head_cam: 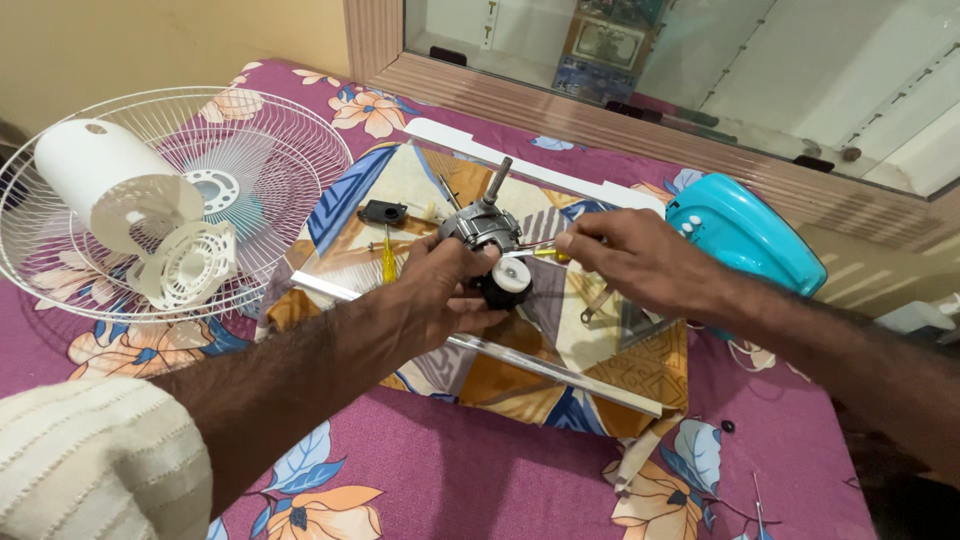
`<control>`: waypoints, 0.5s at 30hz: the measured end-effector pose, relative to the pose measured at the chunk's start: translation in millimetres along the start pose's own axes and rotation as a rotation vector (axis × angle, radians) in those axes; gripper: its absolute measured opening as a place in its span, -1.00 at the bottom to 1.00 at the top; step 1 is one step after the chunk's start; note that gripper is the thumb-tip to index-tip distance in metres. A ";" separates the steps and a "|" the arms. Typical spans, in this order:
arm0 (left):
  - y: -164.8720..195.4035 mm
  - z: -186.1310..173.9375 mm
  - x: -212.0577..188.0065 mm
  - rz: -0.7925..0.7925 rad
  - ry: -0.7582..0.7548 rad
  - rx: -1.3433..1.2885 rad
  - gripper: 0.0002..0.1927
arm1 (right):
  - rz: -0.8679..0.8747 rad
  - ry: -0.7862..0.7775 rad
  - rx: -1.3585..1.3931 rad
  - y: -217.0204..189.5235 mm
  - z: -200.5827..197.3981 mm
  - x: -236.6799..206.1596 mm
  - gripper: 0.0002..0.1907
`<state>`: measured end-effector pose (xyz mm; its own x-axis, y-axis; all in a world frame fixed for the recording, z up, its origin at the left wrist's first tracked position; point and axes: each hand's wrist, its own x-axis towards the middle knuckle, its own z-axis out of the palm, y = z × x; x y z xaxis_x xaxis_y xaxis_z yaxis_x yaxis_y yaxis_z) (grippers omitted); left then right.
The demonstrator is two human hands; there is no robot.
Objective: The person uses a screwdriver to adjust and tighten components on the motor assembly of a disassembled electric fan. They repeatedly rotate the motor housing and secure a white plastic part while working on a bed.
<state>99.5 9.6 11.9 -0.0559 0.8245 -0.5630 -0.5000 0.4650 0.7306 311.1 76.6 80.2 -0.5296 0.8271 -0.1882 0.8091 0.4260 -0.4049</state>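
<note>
Left hand [440, 285]: I have it wrapped round the fan motor [487, 232], fingers closed on its body, shaft pointing to 12 o'clock.
Right hand [635, 260]: pinched shut on a thin yellow-handled screwdriver [540, 253], tip at the motor's white cap [511, 273].
Motor's place: centre of the glass pane [560, 335] on the patterned cloth.
Around: wire fan guard [260, 160] at 9 o'clock, turquoise housing [745, 235] at 3 o'clock.
Doing it well: I judge a firm left grip, tip seated squarely, gentle pressure.
</note>
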 end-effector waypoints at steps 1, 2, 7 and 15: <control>-0.1 0.2 0.7 0.000 0.005 -0.006 -0.15 | -0.072 0.010 0.005 -0.3 -3.1 -0.3 -0.55; -0.1 0.5 1.6 -0.001 0.008 -0.010 -0.14 | -0.143 0.020 0.009 -0.1 -7.3 -2.3 -0.60; -0.4 1.5 7.4 -0.013 0.029 -0.013 -0.09 | -0.191 0.043 -0.087 -5.9 -21.6 -6.7 -0.68; -2.3 -0.6 10.2 -0.005 0.023 0.009 -0.05 | -0.324 0.067 -0.195 -19.6 -22.8 -4.4 -0.71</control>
<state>99.6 16.7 4.2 -0.0731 0.8148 -0.5751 -0.4930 0.4718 0.7310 303.3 73.0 109.4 -0.7532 0.6576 -0.0174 0.6393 0.7254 -0.2552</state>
